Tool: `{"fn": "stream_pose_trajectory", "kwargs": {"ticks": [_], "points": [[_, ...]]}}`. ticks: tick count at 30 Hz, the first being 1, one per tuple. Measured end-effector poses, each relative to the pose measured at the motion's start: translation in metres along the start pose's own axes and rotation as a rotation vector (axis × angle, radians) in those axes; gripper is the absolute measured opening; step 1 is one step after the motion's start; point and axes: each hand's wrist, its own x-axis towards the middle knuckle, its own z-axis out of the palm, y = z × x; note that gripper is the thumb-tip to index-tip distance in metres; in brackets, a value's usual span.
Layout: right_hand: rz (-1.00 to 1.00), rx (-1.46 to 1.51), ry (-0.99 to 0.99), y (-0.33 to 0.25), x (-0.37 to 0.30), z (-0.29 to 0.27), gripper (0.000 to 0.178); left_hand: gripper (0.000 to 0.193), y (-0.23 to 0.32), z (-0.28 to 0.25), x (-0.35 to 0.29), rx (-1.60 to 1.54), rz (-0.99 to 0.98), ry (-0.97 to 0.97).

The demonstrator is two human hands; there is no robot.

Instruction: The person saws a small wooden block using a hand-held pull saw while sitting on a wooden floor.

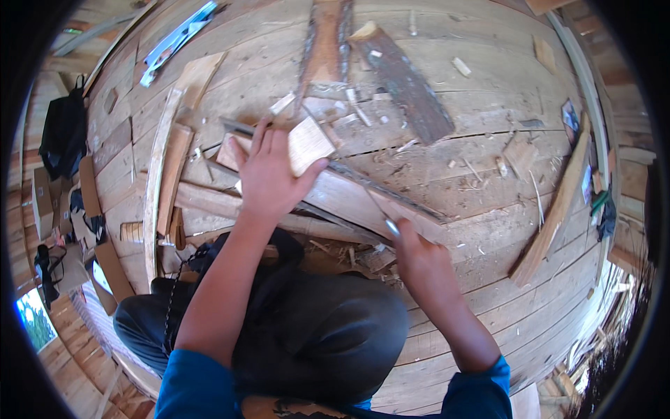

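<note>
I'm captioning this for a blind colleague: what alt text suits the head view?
A person's left hand spreads over a board beside a pale wood block, while the right hand holds a thin tool. Loose wood pieces lie across the plank floor.

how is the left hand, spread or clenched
Spread: the left hand is palm down, thumb well apart from the fingers, the pale wood block showing between them.

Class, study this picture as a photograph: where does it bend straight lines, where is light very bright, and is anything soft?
Head view: floorboards curve toward the dark round rim; head view: the opening at lower left glares brightly; head view: the right hand and its thin tool look slightly soft, from motion or focus I cannot tell.
</note>
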Motion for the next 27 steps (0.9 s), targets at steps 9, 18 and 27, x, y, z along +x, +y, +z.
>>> {"fn": "stream_pose_trajectory", "kwargs": {"ticks": [9, 18, 27], "points": [[0.023, -0.087, 0.017, 0.004, -0.025, -0.007, 0.023, 0.067, -0.002, -0.002, 0.000, 0.014, 0.035, 0.035], [-0.021, -0.032, 0.067, -0.020, 0.025, 0.010, 0.018, 0.072, -0.013, -0.003, -0.009, 0.007, 0.077, 0.056], [0.026, -0.052, 0.098, -0.013, 0.044, 0.008, 0.026, 0.076, -0.008, 0.004, 0.004, -0.071, -0.012, 0.050]]}}
